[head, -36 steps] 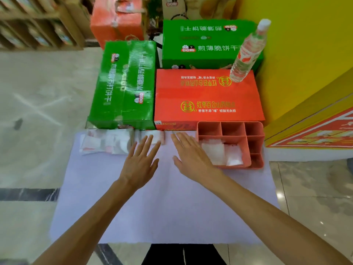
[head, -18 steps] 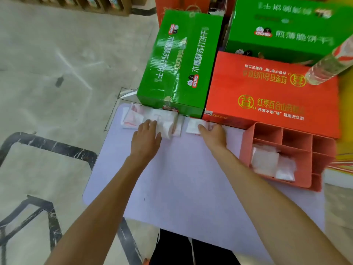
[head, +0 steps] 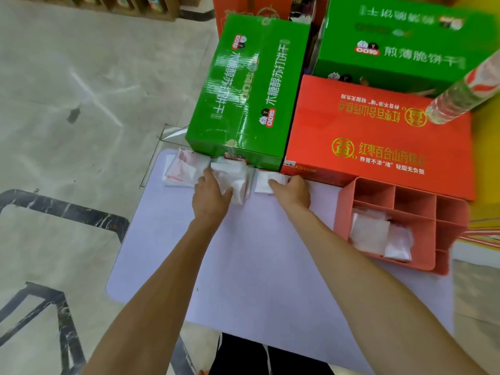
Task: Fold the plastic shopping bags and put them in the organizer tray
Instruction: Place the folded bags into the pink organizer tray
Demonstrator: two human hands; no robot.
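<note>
bags [head: 230,177] at the table's [head: 257,266] far edge, both hands curled on them: left [head: 209,197], right [head: 290,192].

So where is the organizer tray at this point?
In the head view the pink organizer tray sits at the right side of the white table, just in front of the red box, with folded bags in its biggest compartment.

It looked like a shop. Big snack boxes sat packed close together, a green box [head: 243,90] beside a red box [head: 378,136], with another green box [head: 400,41] behind them, all with bright printed words and logos. At the far edge stood wooden shelves [head: 121,4] holding goods, too blurry to tell what. The shiny stone floor [head: 81,104] was wide and smooth, and a bright yellow wall [head: 487,125] stood on the right.
</note>
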